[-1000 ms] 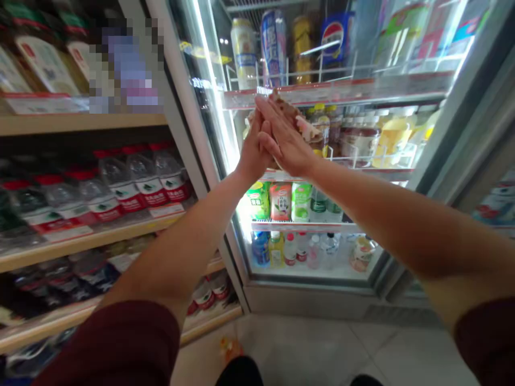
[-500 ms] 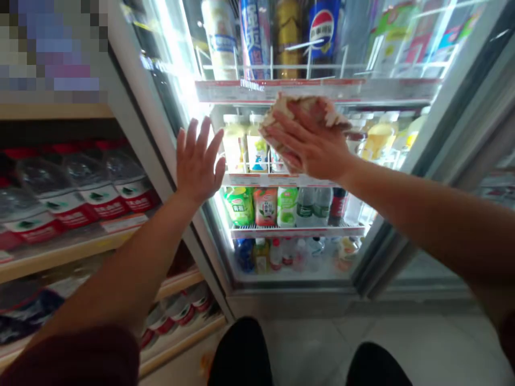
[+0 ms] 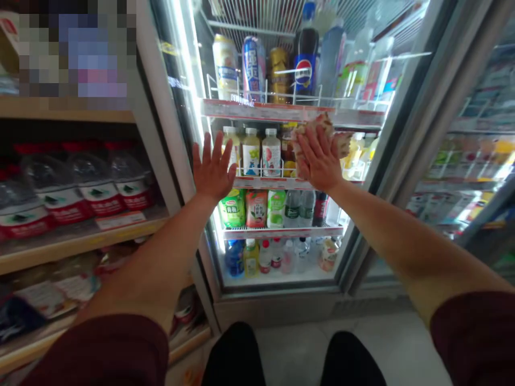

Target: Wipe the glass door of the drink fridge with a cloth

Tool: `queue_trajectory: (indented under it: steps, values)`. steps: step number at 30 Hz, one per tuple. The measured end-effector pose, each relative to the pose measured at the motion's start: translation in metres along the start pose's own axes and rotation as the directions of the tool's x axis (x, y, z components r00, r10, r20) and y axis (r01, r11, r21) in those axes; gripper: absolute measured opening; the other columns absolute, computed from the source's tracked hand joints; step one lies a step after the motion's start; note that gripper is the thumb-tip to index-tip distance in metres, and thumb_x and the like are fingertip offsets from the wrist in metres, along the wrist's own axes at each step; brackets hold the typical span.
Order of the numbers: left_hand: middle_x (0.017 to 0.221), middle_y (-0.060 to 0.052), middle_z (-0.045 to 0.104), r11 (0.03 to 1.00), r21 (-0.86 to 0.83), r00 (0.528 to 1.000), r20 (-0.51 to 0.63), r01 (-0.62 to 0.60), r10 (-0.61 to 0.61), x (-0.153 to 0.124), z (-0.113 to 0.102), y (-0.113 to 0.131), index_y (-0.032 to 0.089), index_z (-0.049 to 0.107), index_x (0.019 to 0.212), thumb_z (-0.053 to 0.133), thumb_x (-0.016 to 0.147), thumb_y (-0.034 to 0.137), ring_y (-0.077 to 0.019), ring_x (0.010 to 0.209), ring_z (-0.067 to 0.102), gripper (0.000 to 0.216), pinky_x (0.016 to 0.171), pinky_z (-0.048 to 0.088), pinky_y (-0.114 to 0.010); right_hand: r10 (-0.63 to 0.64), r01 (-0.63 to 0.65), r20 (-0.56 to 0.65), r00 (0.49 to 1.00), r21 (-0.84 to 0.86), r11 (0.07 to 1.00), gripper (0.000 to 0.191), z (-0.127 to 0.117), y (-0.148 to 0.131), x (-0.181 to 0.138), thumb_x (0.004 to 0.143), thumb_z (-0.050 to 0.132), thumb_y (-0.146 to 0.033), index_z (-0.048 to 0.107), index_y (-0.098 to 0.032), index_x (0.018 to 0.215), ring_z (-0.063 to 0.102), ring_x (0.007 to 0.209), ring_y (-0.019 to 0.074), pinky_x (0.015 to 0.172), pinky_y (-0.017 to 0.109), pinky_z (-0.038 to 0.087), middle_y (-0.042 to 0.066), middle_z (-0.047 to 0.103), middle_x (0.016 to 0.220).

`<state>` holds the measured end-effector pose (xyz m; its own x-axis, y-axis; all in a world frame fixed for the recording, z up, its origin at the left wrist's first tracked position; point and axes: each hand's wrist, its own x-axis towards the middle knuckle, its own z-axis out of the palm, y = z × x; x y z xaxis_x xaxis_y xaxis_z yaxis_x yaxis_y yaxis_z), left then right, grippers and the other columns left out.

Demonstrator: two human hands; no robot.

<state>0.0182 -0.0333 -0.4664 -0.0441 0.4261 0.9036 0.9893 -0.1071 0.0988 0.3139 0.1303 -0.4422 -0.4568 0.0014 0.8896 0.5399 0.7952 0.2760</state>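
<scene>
Glass cooler door mid-wipe: right hand pressing patterned cloth flat against pane, left hand spread, bracing at left edge. Next stroke likely needs steady pressure across uncleaned glass.

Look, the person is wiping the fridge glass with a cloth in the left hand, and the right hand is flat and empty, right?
Not quite: the sides are swapped. In the head view the right hand presses the patterned cloth against the glass door of the drinks fridge, while the left hand is the flat, empty one, fingers spread.
</scene>
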Motion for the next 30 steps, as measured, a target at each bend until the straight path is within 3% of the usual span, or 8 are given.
queue_trajectory:
  steps: [5, 9, 13, 15, 18, 21, 26, 30]
  values:
    - [0.179, 0.005, 0.024, 0.997, 0.083, 1.0, -0.022, -0.001, 0.003, -0.005, -0.002, -0.01, 0.028, 0.043, 0.165, 0.042, 0.104, 0.063, -0.0268, 0.168, 0.001, 0.07, 0.137, -0.011, -0.05, -0.136, 0.14, 0.1, 0.986, -0.038, 0.989, 0.06, -0.02, 0.007, 0.017, 0.108, 0.042, -0.043, 0.041, -0.029, 0.166, 0.031, 0.163, 0.0264, 0.137, 0.059, 0.021, 0.004, 0.041, 0.173]
    - [0.179, 0.005, 0.017, 0.968, 0.227, 0.988, -0.087, -0.104, 0.127, -0.017, 0.003, -0.025, 0.036, 0.031, 0.171, 0.051, 0.105, 0.047, -0.0291, 0.168, 0.006, 0.07, 0.139, -0.002, -0.056, -0.172, 0.173, 0.018, 0.985, -0.071, 0.982, 0.071, -0.016, 0.001, 0.009, 0.11, 0.044, -0.037, 0.013, -0.038, 0.174, 0.025, 0.164, 0.027, 0.14, 0.056, 0.02, 0.0, 0.037, 0.174]
    - [0.18, 0.008, 0.009, 0.919, 0.347, 0.958, -0.141, -0.188, 0.249, -0.024, 0.003, -0.032, 0.039, 0.014, 0.174, 0.053, 0.105, 0.036, -0.0296, 0.168, 0.007, 0.08, 0.138, 0.008, -0.059, -0.163, 0.168, 0.053, 0.985, -0.093, 0.981, 0.083, -0.008, -0.004, -0.012, 0.11, 0.046, -0.038, -0.009, -0.04, 0.173, 0.023, 0.164, 0.0262, 0.141, 0.057, 0.016, -0.002, 0.033, 0.175]
    - [0.181, 0.006, 0.009, 0.914, 0.34, 0.951, -0.134, -0.221, 0.28, -0.023, 0.002, -0.033, 0.037, 0.017, 0.174, 0.053, 0.105, 0.037, -0.0306, 0.168, 0.006, 0.078, 0.138, 0.007, -0.059, -0.19, 0.193, 0.042, 0.981, -0.113, 0.975, 0.081, -0.009, -0.001, -0.014, 0.111, 0.046, -0.038, -0.006, -0.038, 0.173, 0.023, 0.165, 0.0256, 0.14, 0.059, 0.01, -0.001, 0.035, 0.174]
    - [0.181, -0.002, 0.014, 0.909, 0.353, 0.952, -0.122, -0.222, 0.28, -0.022, 0.002, -0.037, 0.027, 0.028, 0.172, 0.051, 0.105, 0.043, -0.0327, 0.168, 0.007, 0.072, 0.137, 0.007, -0.06, -0.186, 0.181, -0.02, 0.982, -0.162, 0.97, 0.07, -0.013, 0.008, -0.005, 0.112, 0.048, -0.039, 0.015, -0.032, 0.174, 0.028, 0.164, 0.0308, 0.136, 0.069, 0.004, 0.005, 0.038, 0.173]
    - [0.18, -0.007, 0.02, 0.902, 0.38, 0.956, -0.121, -0.206, 0.269, -0.022, 0.005, -0.039, 0.022, 0.035, 0.17, 0.049, 0.106, 0.042, -0.0308, 0.168, 0.007, 0.069, 0.137, 0.008, -0.058, -0.108, 0.095, -0.063, 0.992, -0.186, 0.978, 0.061, -0.016, 0.012, 0.008, 0.113, 0.046, -0.041, 0.032, -0.024, 0.169, 0.029, 0.163, 0.0375, 0.131, 0.077, 0.01, 0.012, 0.037, 0.174]
    - [0.179, -0.005, 0.026, 0.961, 0.27, 0.996, -0.051, -0.06, 0.077, -0.019, 0.008, -0.029, 0.026, 0.037, 0.169, 0.048, 0.105, 0.046, -0.031, 0.168, 0.005, 0.068, 0.137, -0.003, -0.057, 0.047, -0.058, -0.082, 0.996, -0.133, 0.99, 0.068, -0.002, -0.016, 0.018, 0.111, 0.046, -0.052, 0.035, -0.017, 0.168, 0.025, 0.164, 0.041, 0.131, 0.072, 0.02, 0.015, 0.032, 0.176]
    - [0.18, -0.006, 0.019, 0.977, 0.212, 0.999, -0.005, 0.032, -0.031, -0.018, 0.007, -0.011, 0.024, 0.032, 0.171, 0.045, 0.105, 0.042, -0.0314, 0.168, 0.0, 0.069, 0.136, -0.009, -0.057, -0.097, 0.099, 0.052, 0.994, -0.047, 0.994, 0.068, 0.014, -0.042, 0.004, 0.11, 0.049, -0.05, 0.035, -0.019, 0.168, 0.022, 0.165, 0.0375, 0.133, 0.067, 0.017, 0.01, 0.033, 0.176]
